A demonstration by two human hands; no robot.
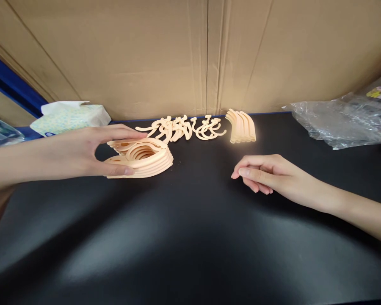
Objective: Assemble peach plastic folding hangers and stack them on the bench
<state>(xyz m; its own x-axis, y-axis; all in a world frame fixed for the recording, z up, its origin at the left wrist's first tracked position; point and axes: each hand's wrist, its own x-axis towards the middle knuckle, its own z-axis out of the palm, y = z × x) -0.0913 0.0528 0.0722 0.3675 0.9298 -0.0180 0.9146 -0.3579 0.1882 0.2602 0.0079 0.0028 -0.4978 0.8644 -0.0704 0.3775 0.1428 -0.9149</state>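
My left hand (pixel 111 148) is closed on a stack of curved, peach-coloured plastic hanger pieces (pixel 152 163), thumb on the near side and fingers over the far side. The stack rests on the black table. My right hand (pixel 262 173) hovers over the table to the right, fingers curled and thumb against the index finger, with nothing visible in it. Behind the stack lies a loose pile of peach plastic hooks (pixel 178 129), and a few more hooks (pixel 209 129) are beside it. Further right, several curved peach plastic arms (pixel 243 127) lie side by side.
A tissue pack (pixel 73 118) sits at the back left. Crumpled clear plastic bags (pixel 343 118) lie at the back right. A cardboard wall (pixel 146 55) rises behind the black table (pixel 190 237). Part of a clear plastic item (pixel 1 131) shows at the left edge.
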